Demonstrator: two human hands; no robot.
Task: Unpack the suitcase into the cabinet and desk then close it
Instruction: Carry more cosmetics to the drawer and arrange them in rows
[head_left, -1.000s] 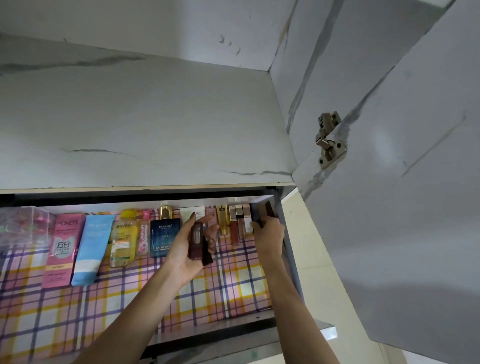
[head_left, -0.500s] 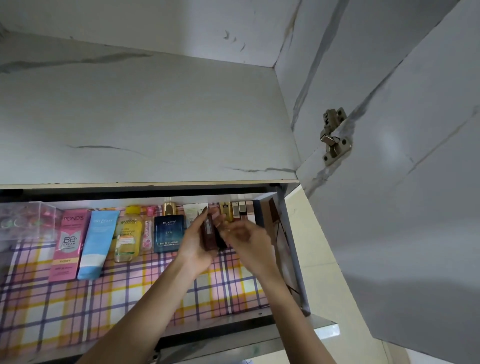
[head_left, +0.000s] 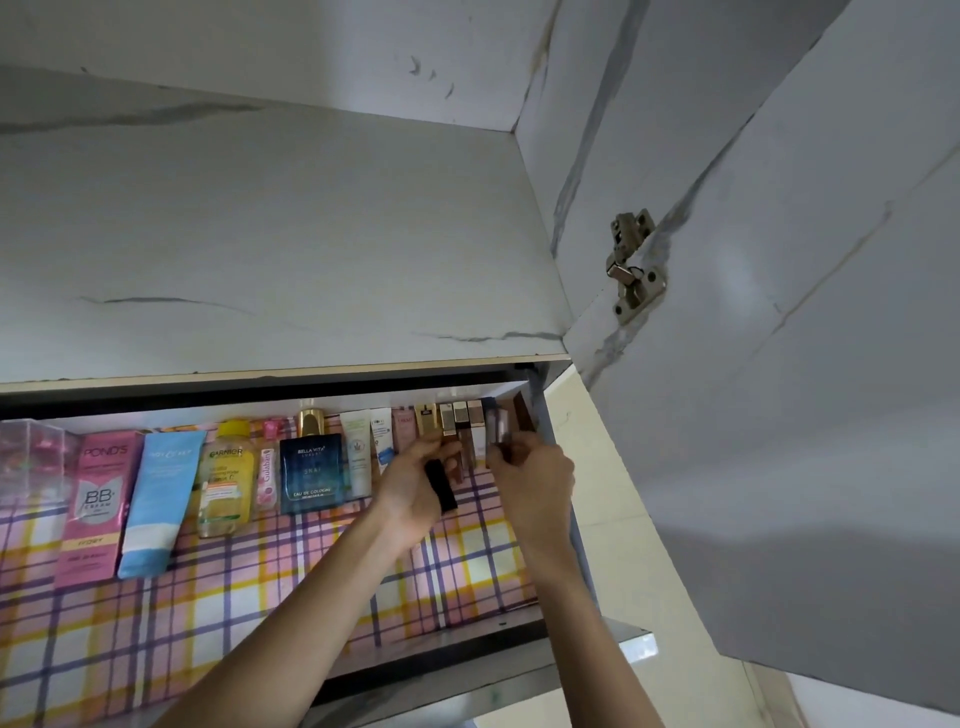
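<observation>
Up on the cabinet shelf (head_left: 208, 613), w/ the blue cologne bottle (head_left: 310, 480) as my marker, the step in hand looks like the unpacking itself: small cosmetics get stood along the back wall, & the line runs both ways from that bottle. Suitcase isn't in sight from this angle, so can't say how much is left in it. Right of the cologne bottle, past a few small tubes, stands a row of slim lipsticks (head_left: 460, 421), and both hands are at that end. The right hand (head_left: 535, 483), furthest right of the bottle & close to the cabinet's side wall, has its fingers curled round a slim greyish tube (head_left: 500, 434), tip up at the row's end. It's blurred, so can't tell if it touches its neighbours. The left hand (head_left: 415, 486), nearer the bottle, is closed round a dark tube (head_left: 441, 486), held just in front of the row, not set down. Next move, prob.: stand the greyish tube upright at the right end w/o toppling the others, then place the dark one beside it. Left of the cologne bottle a yellow-capped bottle (head_left: 226, 478) & a pink BB cream tube (head_left: 98, 499) lean at the back.
</observation>
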